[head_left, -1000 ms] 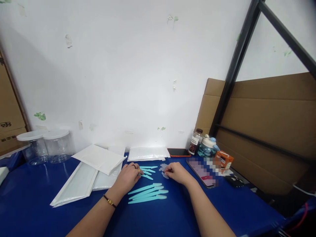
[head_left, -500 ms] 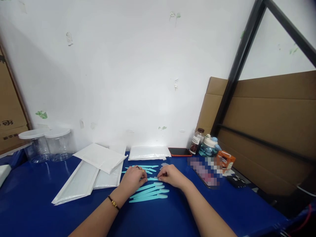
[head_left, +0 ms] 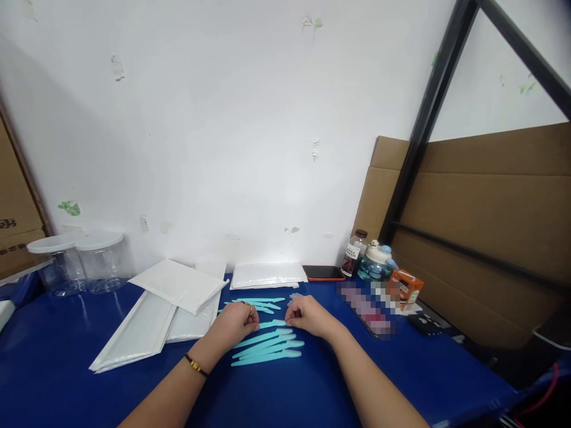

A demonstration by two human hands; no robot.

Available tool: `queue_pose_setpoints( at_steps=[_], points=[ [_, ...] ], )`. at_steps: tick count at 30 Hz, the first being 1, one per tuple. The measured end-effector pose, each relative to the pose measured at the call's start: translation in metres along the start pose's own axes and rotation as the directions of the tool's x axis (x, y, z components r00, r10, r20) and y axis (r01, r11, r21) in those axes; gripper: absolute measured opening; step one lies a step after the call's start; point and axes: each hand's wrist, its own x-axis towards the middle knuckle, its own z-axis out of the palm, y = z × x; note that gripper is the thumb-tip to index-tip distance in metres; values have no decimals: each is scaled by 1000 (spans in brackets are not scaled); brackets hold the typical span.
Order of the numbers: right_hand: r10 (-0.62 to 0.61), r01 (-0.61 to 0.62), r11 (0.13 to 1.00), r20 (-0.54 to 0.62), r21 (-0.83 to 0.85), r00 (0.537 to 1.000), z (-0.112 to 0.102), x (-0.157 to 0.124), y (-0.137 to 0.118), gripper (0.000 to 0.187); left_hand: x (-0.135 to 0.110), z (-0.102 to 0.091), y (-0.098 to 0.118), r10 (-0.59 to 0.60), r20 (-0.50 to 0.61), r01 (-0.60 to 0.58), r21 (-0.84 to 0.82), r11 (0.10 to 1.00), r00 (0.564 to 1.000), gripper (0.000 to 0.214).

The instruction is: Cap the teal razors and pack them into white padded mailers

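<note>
A turquoise eyebrow razor (head_left: 271, 324) lies crosswise between my hands. My left hand (head_left: 234, 324), with a ring and a dark bracelet, pinches its handle end. At the other end, the closed thumb and finger of my right hand (head_left: 307, 315) hold its pale tip. Nearer to me, several matching razors (head_left: 267, 351) are laid out in a row, handles to the left. Behind my left hand is a looser group of turquoise razors (head_left: 261, 302). Small translucent pieces (head_left: 294, 296) show just behind my right hand, partly covered by it.
White padded mailers (head_left: 178, 285) overlap at left, and more white packets (head_left: 267, 274) lie by the wall. Clear lidded jars (head_left: 102, 264) stand far left. At right are a phone (head_left: 323, 273), a brown-capped bottle (head_left: 354, 255), a water bottle (head_left: 377, 261) and an orange box (head_left: 405, 289).
My left hand has shifted left, uncovering more of the razor between my hands. The right hand stays at the razor's tip. The whole view has shifted slightly.
</note>
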Motion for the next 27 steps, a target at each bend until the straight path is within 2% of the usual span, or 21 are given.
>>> queue_pose_setpoints(
  at_steps=[3, 6, 8, 10, 13, 16, 21, 27],
  points=[
    [13, -12, 1000, -42, 8, 999, -8, -2, 4, 13, 2, 0, -4, 27, -58, -25, 36, 999, 998, 14],
    [97, -114, 992, -238, -57, 966, -25, -7, 14, 16, 2, -5, -16, 29, -204, -3, 124, 992, 978, 18],
    [143, -182, 978, -307, -103, 941, -34, -10, 22, 18, 3, -7, -24, -3, -253, 53, 191, 980, 968, 21],
    [151, -196, 971, -287, -134, 946, -37, -11, 27, 21, 4, -8, -29, -31, -247, 95, 248, 964, 968, 20],
    [134, -173, 971, -221, -167, 966, -31, -9, 32, 23, 3, -8, -29, -42, -226, 105, 277, 955, 973, 14],
    [124, -156, 974, -189, -165, 974, -21, -5, 35, 16, 0, -11, -24, -36, -201, 88, 258, 962, 979, 11],
    [124, -127, 992, -120, -15, 985, -13, -3, 31, 13, -7, -16, -12, -2, -140, 28, 187, 982, 990, 12],
    [172, -170, 971, 6, 170, 985, -6, -2, 24, 10, -7, -9, 3, 23, -13, -22, 67, 997, 1000, 13]
  ],
)
